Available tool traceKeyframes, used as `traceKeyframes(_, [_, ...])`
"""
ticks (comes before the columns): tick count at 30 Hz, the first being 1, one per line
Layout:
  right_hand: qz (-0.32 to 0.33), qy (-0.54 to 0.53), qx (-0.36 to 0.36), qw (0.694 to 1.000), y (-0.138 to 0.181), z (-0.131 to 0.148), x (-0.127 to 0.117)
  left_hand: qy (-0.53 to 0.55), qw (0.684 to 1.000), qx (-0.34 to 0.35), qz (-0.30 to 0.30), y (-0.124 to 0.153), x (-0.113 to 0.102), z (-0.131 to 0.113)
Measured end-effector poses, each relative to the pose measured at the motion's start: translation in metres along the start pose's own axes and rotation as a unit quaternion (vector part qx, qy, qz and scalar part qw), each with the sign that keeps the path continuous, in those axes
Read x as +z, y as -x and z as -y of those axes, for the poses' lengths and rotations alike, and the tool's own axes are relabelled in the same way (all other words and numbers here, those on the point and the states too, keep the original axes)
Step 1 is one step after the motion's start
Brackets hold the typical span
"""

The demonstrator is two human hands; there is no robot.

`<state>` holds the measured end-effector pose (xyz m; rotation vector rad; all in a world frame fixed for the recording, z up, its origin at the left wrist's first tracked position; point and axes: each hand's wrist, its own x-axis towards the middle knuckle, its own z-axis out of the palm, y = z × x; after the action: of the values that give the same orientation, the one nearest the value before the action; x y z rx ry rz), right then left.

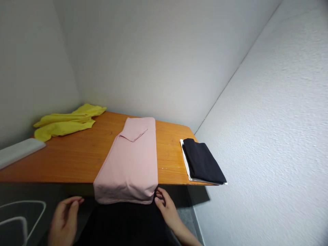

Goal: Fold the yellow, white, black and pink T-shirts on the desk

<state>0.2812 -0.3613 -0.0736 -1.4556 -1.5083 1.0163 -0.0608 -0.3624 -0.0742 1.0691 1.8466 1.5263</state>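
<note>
A pink long-sleeved top (133,160) lies folded lengthwise on the wooden table, its sleeve folded across the upper part. The hem end hangs over the table's front edge. My left hand (65,218) is in front of the table, left of the hem and apart from it, fingers loosely curved with nothing in them. Beside the hem's right corner is my right hand (166,208). Its thumb and fingers are apart and seem to hold nothing; whether the fingertips touch the cloth I cannot tell.
Folded black cloth (203,162) lies on white cloth (186,160) at the table's right end. A crumpled yellow garment (66,123) lies at the back left, near a white object (22,152). Walls border the wooden table (169,147) behind and at right.
</note>
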Motion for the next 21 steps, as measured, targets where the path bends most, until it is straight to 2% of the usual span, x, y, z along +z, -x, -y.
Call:
traceKeyframes(4, [-0.005, -0.115, 0.005, 0.993, -0.013, 0.008, 0.020, 0.000, 0.992, -0.059, 0.108, -0.018, 0.023, 0.008])
traceKeyframes(8, [-0.020, -0.124, 0.016, 0.992, -0.009, 0.014, 0.020, -0.014, 0.970, -0.030, 0.240, -0.023, 0.019, 0.006])
traceKeyframes(9, [-0.030, -0.122, 0.016, 0.992, -0.007, 0.014, 0.020, -0.027, 0.969, -0.023, 0.246, -0.020, 0.014, 0.007])
traceKeyframes(14, [-0.090, -0.092, 0.034, 0.991, 0.001, 0.010, 0.023, -0.088, 0.976, -0.028, 0.196, -0.005, -0.006, 0.010])
traceKeyframes(16, [-0.105, -0.080, 0.030, 0.991, 0.002, 0.012, 0.027, -0.043, 0.973, -0.053, 0.221, 0.000, -0.006, 0.005])
traceKeyframes(18, [-0.113, -0.080, 0.026, 0.990, 0.003, 0.015, 0.029, 0.024, 0.961, -0.109, 0.254, 0.006, -0.005, -0.005])
traceKeyframes(21, [-0.109, -0.105, 0.037, 0.988, 0.007, 0.023, 0.029, 0.105, 0.952, -0.177, 0.225, 0.013, -0.009, -0.026])
